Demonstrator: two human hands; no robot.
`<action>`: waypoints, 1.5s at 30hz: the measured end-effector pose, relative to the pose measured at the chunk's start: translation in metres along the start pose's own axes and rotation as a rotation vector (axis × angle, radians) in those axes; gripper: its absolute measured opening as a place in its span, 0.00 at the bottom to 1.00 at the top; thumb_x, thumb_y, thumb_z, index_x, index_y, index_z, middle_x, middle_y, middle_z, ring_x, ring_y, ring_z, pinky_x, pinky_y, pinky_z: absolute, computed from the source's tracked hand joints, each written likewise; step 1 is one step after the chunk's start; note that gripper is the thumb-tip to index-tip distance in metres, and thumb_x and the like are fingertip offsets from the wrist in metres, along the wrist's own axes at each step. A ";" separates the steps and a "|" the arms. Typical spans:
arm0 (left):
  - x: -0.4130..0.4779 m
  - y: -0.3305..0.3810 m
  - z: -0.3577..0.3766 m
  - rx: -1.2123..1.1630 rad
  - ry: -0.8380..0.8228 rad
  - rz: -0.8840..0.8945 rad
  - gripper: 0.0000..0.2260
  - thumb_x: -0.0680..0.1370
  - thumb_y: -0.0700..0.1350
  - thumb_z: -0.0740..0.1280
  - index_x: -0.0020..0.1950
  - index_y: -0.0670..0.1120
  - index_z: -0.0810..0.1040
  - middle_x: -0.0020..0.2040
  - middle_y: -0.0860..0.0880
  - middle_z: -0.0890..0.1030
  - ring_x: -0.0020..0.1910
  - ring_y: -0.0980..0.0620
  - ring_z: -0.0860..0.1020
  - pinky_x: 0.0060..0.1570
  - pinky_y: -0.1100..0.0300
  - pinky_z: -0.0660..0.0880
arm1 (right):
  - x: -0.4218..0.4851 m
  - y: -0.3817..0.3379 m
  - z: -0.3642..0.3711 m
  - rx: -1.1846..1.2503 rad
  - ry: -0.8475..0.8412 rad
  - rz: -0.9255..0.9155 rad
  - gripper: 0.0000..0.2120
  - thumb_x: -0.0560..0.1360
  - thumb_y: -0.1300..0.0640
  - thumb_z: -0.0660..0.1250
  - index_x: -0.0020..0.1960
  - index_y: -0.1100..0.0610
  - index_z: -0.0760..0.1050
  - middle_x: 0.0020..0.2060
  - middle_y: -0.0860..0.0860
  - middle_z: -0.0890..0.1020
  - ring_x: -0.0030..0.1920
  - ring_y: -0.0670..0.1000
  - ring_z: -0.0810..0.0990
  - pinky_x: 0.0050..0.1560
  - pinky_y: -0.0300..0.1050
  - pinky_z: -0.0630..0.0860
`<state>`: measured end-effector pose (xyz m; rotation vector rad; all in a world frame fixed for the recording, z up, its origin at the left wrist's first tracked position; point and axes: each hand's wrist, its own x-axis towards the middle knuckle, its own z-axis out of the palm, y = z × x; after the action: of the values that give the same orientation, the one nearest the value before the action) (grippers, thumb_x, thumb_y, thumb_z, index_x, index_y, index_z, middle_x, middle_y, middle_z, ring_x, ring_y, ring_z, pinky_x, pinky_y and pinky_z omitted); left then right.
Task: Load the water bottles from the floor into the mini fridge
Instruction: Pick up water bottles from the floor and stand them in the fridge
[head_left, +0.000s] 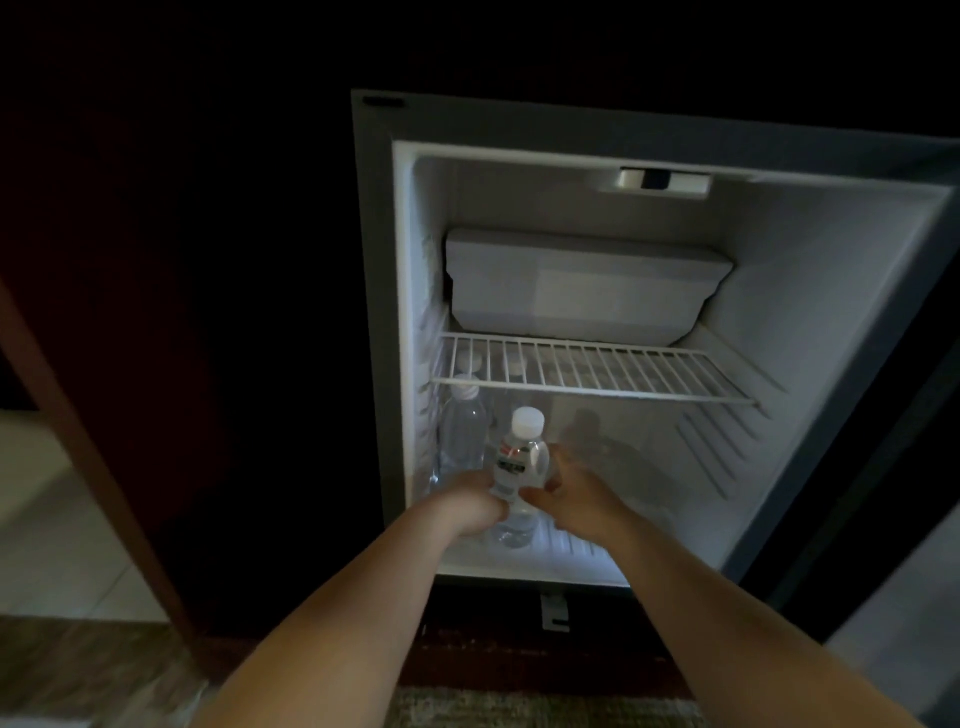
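Observation:
The mini fridge (831, 291) stands open with its white inside lit. A clear water bottle (522, 462) with a white cap and a label is upright at the front left of the fridge floor. My left hand (470, 506) grips its lower body from the left. My right hand (571, 496) touches it from the right, fingers curled around it. Behind it, against the left wall, another clear bottle (462, 431) stands under the wire shelf (597, 371). More white caps show dimly through the shelf bars further back.
A white freezer box (587, 291) hangs at the top back. The fridge door (909, 545) hangs open at the right edge. Dark wooden cabinet (182, 312) surrounds the fridge on the left. Carpet (519, 706) and pale floor tiles (52, 519) lie below.

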<state>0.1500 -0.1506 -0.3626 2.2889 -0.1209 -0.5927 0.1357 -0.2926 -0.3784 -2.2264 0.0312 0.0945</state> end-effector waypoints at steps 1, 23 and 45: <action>0.000 -0.001 0.001 -0.012 0.005 -0.007 0.18 0.79 0.38 0.60 0.69 0.42 0.68 0.67 0.43 0.72 0.65 0.44 0.72 0.66 0.54 0.69 | 0.001 0.000 0.002 0.010 0.016 0.006 0.25 0.76 0.61 0.67 0.70 0.56 0.64 0.49 0.48 0.76 0.48 0.48 0.75 0.46 0.39 0.72; 0.037 -0.015 0.033 -0.442 0.043 -0.039 0.30 0.76 0.35 0.56 0.76 0.51 0.56 0.72 0.47 0.67 0.70 0.46 0.66 0.71 0.49 0.64 | 0.046 0.011 0.039 0.155 0.341 0.152 0.15 0.79 0.52 0.61 0.60 0.59 0.78 0.54 0.58 0.82 0.56 0.57 0.80 0.46 0.39 0.69; -0.017 -0.005 -0.011 0.381 -0.099 -0.018 0.19 0.81 0.50 0.57 0.64 0.39 0.73 0.64 0.40 0.75 0.62 0.43 0.74 0.56 0.55 0.70 | -0.006 -0.034 -0.003 -0.155 -0.045 0.206 0.14 0.80 0.54 0.57 0.56 0.61 0.76 0.47 0.58 0.81 0.42 0.54 0.79 0.40 0.43 0.72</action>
<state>0.1399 -0.1355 -0.3528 2.6284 -0.2824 -0.7438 0.1313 -0.2739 -0.3495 -2.3693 0.2364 0.2675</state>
